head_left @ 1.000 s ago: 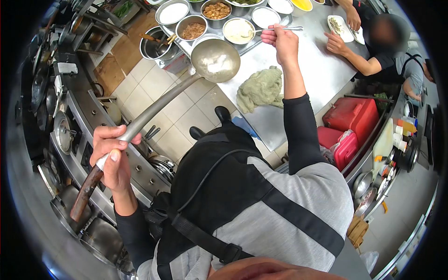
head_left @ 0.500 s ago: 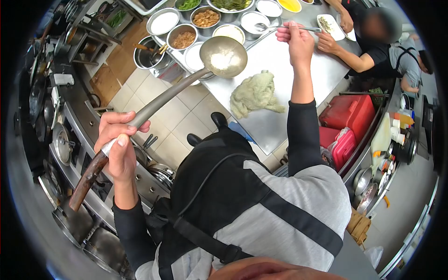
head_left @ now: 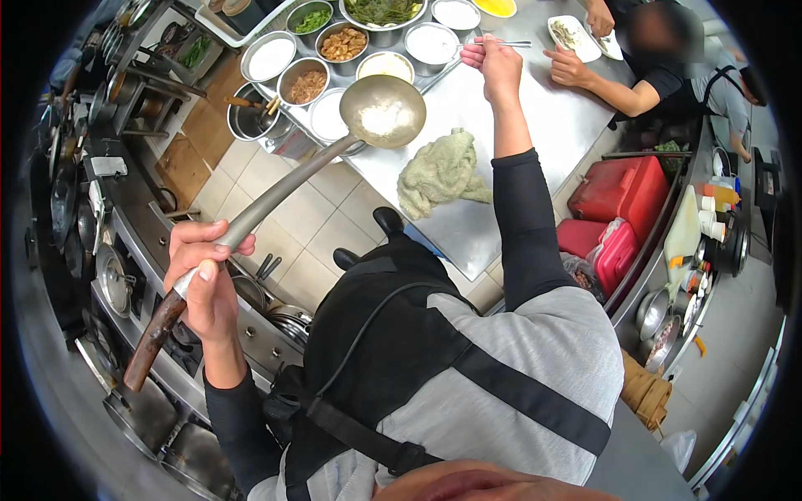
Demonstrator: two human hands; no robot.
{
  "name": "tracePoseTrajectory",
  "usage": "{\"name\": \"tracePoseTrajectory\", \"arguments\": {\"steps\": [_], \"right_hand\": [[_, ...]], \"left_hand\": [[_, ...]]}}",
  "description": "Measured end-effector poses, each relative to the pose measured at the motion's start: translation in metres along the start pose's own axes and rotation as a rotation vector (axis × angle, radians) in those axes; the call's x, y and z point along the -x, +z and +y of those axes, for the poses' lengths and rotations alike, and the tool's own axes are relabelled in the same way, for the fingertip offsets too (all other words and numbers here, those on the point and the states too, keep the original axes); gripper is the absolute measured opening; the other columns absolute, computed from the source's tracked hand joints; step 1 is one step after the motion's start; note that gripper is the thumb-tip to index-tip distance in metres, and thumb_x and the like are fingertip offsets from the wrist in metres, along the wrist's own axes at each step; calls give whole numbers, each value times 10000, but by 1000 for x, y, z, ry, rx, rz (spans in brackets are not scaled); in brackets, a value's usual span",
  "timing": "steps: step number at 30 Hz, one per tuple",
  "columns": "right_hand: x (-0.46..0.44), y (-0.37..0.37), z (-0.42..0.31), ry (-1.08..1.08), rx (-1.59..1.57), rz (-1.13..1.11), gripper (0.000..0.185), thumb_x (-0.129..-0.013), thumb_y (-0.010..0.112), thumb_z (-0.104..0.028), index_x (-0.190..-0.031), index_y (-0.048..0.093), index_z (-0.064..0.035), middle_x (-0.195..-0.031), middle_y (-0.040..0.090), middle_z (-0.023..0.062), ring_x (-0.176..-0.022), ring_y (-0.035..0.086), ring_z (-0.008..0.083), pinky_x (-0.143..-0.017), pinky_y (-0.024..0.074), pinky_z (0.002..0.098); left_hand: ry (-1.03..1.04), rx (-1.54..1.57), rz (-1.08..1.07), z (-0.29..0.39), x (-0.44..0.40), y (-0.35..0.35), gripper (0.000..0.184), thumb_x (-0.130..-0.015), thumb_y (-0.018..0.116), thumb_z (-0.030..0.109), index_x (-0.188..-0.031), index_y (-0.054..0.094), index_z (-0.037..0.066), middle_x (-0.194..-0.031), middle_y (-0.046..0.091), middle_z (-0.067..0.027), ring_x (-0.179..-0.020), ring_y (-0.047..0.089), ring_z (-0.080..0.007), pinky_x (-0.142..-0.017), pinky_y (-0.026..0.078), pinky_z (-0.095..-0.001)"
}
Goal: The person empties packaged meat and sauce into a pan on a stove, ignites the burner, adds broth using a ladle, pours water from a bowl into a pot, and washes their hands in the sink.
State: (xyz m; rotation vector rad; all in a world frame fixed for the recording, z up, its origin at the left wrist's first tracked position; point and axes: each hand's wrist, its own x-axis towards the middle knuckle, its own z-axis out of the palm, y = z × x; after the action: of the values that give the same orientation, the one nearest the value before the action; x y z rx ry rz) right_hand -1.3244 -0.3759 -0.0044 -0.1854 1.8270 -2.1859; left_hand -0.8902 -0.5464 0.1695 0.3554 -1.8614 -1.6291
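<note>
My left hand [head_left: 203, 280] grips a large ladle [head_left: 284, 188] by its wooden-ended handle. The ladle's round metal bowl hangs in front of the table corner, holding a little white stuff. Over the table, my right hand [head_left: 501, 71] is closed on a small metal spoon [head_left: 520, 43], its handle sticking out to the right. The spoon's bowl end is hard to make out beside my fingers. Close by is a metal bowl of white powder [head_left: 431, 43]. A crumpled pale green cloth [head_left: 443, 174] lies on the steel table [head_left: 472, 234], between my two arms.
Several metal bowls line the table's far-left side, including browned pieces [head_left: 343, 43], minced brown food [head_left: 303, 84] and chopped greens [head_left: 311, 20]. A co-worker's hand [head_left: 570, 67] is beside a white dish [head_left: 582, 37] at right. Red boxes [head_left: 622, 196] stand right; stoves [head_left: 138, 275] run along the left.
My right hand has shifted left and slightly up with the spoon, near the white powder bowl. The ladle appears slightly farther left. The whole view has shifted a little.
</note>
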Motion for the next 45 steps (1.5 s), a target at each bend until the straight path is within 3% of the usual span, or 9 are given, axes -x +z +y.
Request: {"name": "tracePoseTrajectory", "arguments": {"steps": [16,23,28,32,34,36,39,42,45], "right_hand": [[14,-15,-33,1,-208,-104,274,-978,477,-183,-988,547,82,-859,650,199,-743,673,246,-672,575,317],[48,30,-109,-841,689,-166,299,-961,554,-248,-906,656,28,-757,689,95,-662,648,140,-650,518,256],[-19,44,-26,-755,961,-228,305,-924,571,-297,-825,631,-16,-728,638,193,-688,610,373,-616,491,408],[-19,41,-24,-691,895,-280,390,-868,641,-396,-834,636,-8,-673,623,195,-627,609,337,-585,470,410],[-3,37,-61,-466,1042,-141,531,-763,752,-489,-783,610,22,-539,537,37,-491,474,152,-480,394,319],[71,77,-102,-795,397,-46,218,-907,645,-178,-761,574,-33,-657,559,-4,-531,432,62,-483,350,228],[191,146,-76,-585,87,-707,210,-966,513,-146,-856,624,-6,-663,588,6,-549,493,68,-532,409,218],[362,220,-75,508,39,-1830,474,-1015,382,-409,-1139,590,-2,-1055,640,99,-913,606,157,-773,486,275],[490,240,-84,1136,-276,-1966,400,-1014,407,-323,-1236,486,0,-1221,574,140,-1054,561,184,-896,443,303]], "left_hand": [[-4,47,-54,-18,-32,19,262,-881,526,196,-902,611,-51,-1052,529,-178,-844,644,-338,-777,525,-434],[48,98,-20,-18,-42,36,240,-861,536,138,-913,641,-71,-1033,547,-201,-816,649,-330,-740,554,-426],[69,30,60,5,-1,15,264,-853,538,176,-894,631,-67,-1029,541,-198,-814,646,-333,-748,545,-436],[34,-22,241,26,57,-7,260,-850,540,197,-837,607,-54,-1035,537,-190,-809,645,-346,-747,537,-450],[51,-27,349,35,89,-15,260,-848,544,207,-830,607,-45,-1050,531,-193,-821,642,-349,-743,544,-446],[83,-50,464,43,127,-27,249,-848,545,197,-842,615,-42,-1074,514,-196,-822,638,-352,-760,541,-448],[156,-167,649,58,177,-29,205,-853,561,146,-854,620,-49,-1186,434,-180,-852,654,-375,-793,538,-447],[170,-837,716,80,234,-25,170,-819,609,95,-960,671,22,-1090,465,-116,-953,507,-235,-823,496,-357],[307,-1167,905,81,287,-11,283,-779,705,77,-1059,666,62,-1068,464,-92,-934,495,-207,-853,490,-345]]}}
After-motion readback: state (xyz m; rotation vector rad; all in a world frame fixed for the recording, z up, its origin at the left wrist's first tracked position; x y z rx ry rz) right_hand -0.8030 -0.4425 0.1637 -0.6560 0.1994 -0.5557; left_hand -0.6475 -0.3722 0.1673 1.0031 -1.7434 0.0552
